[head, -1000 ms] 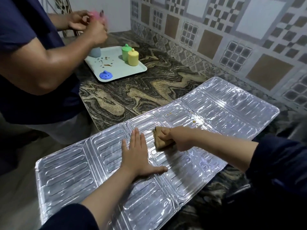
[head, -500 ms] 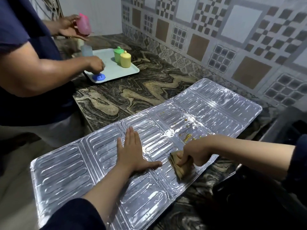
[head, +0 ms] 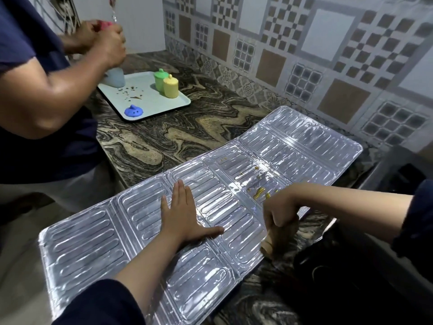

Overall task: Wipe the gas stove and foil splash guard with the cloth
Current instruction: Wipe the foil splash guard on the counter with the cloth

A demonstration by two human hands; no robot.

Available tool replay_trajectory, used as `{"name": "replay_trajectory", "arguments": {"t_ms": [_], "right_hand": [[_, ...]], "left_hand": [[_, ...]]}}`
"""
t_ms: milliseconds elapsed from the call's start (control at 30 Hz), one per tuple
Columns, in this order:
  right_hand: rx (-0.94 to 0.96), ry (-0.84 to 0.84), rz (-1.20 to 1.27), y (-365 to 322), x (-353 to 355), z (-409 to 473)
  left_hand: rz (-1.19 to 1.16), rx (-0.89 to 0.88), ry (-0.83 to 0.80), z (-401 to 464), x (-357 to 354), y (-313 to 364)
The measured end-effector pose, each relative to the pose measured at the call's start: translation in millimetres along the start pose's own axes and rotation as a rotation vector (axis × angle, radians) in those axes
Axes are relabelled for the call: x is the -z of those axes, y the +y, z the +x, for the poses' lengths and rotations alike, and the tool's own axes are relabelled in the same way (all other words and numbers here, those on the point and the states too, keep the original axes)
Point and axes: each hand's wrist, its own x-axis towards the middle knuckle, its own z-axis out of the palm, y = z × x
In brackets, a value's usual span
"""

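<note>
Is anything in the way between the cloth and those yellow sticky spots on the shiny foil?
No. The cloth in the right hand sits at the foil splash guard's near edge; only bare foil separates it from the yellow spots.

A single head-worn view looks forward and steeply down, from close above the foil splash guard (head: 210, 207), which fills the lower frame; the tiled wall (head: 304, 55) rises beyond it, upper right.
</note>
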Motion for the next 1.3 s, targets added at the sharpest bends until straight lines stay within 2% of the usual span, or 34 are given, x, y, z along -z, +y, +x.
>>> {"name": "replay_trajectory", "arguments": {"t_ms": [133,300,600,633,667,767,833,967,1100,1300], "right_hand": [[0.025,0.163,0.047,4.5,27.1,-11.0],[0.035,0.402,0.361,3.0,61.8,-14.7],[0.266,0.675,1.366,-41.8,104.5,38.8],[0.247,0.741,1.321,-46.6,101.7,48.0],[0.184,0.808,1.129,-52.9,99.2,55.6],[-0.005,0.891,0.335,-61.5,86.3,74.7],[-0.002,0.891,0.178,-67.5,81.4,85.7],[0.066,0.786,0.332,-73.9,82.8,106.5],[-0.070,0.820,0.351,-83.2,85.6,127.1],[-0.248,0.737,0.524,-102.0,94.2,141.2]], "left_hand": [[0.010,-0.004,-0.016,0.1,0.2,-1.8],[0.018,0.003,-0.058,-6.2,-0.7,-12.3],[0.042,-0.008,-0.100,-16.8,4.3,-26.4],[0.043,-0.012,-0.101,-16.3,4.3,-23.5],[0.043,-0.009,-0.101,-15.9,4.7,-24.2],[0.035,-0.005,-0.100,-15.2,4.0,-22.6],[0.036,-0.003,-0.103,-15.3,3.8,-25.3],[0.041,-0.008,-0.123,-14.8,5.6,-26.8],[0.065,-0.011,-0.148,-12.1,7.0,-26.4],[0.082,-0.010,-0.154,-3.2,8.1,-25.8]]}}
